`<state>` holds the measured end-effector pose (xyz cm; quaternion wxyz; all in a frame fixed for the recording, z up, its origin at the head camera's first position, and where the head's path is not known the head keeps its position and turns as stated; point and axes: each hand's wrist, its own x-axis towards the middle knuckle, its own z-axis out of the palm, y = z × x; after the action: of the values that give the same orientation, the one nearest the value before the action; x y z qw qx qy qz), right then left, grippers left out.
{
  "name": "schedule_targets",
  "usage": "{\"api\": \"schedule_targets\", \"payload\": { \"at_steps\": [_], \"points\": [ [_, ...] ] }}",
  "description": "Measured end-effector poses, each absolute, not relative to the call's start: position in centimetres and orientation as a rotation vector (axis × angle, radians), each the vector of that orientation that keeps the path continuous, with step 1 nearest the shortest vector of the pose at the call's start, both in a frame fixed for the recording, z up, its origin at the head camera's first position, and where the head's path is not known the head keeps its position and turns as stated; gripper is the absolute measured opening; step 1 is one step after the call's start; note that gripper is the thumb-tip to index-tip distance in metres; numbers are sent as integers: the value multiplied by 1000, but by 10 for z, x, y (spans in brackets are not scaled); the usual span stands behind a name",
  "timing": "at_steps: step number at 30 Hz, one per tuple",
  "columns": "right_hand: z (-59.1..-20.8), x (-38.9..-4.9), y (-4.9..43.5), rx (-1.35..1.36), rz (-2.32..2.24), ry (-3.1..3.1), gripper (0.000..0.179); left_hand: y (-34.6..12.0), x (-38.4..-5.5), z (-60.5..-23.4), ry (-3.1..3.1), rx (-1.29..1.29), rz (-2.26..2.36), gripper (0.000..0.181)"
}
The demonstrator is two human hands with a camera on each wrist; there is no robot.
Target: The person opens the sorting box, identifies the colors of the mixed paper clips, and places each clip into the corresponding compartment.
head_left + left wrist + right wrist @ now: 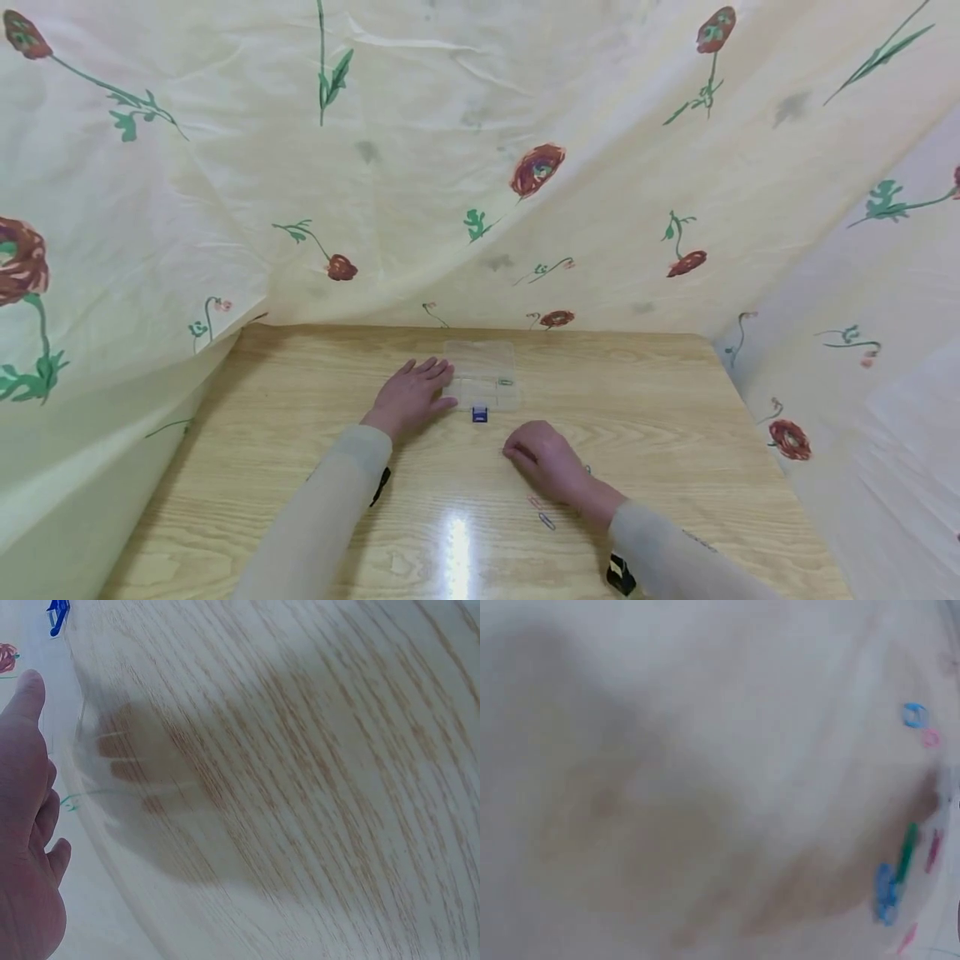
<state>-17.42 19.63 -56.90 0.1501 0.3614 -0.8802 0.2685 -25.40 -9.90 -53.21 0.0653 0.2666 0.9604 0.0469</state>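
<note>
A clear plastic compartment box (480, 392) lies flat on the table with its lid folded back. Its blue latch (480, 414) faces me and also shows as a blue piece (58, 616) in the left wrist view. In one compartment is a green paper clip (506, 382). My left hand (411, 397) rests at the box's left edge, fingers extended. To the right and nearer me, my right hand (549, 462) has its fingertips pinched together; a tiny end, seemingly of a paper clip, shows there, mostly hidden. Below it lie a pink paper clip (535, 502) and a blue paper clip (547, 522).
Another dark green clip (588, 470) lies just beyond my right wrist. The wooden table (637, 392) meets a flower-printed cloth (420, 167) at its back and sides. Blurred in the right wrist view are a green clip (906, 853) and a blue clip (885, 894).
</note>
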Motion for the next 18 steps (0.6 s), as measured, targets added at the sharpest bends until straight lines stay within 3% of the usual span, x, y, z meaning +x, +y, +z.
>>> {"api": "schedule_targets", "payload": {
  "at_steps": [9,18],
  "points": [
    [-544,-222,185,939,768,-2474,15,-101,-255,-534,2899,780,152,73],
    [-531,-261,172,945,768,-2490,5,-99,-256,-537,2919,803,163,73]
  ]
}}
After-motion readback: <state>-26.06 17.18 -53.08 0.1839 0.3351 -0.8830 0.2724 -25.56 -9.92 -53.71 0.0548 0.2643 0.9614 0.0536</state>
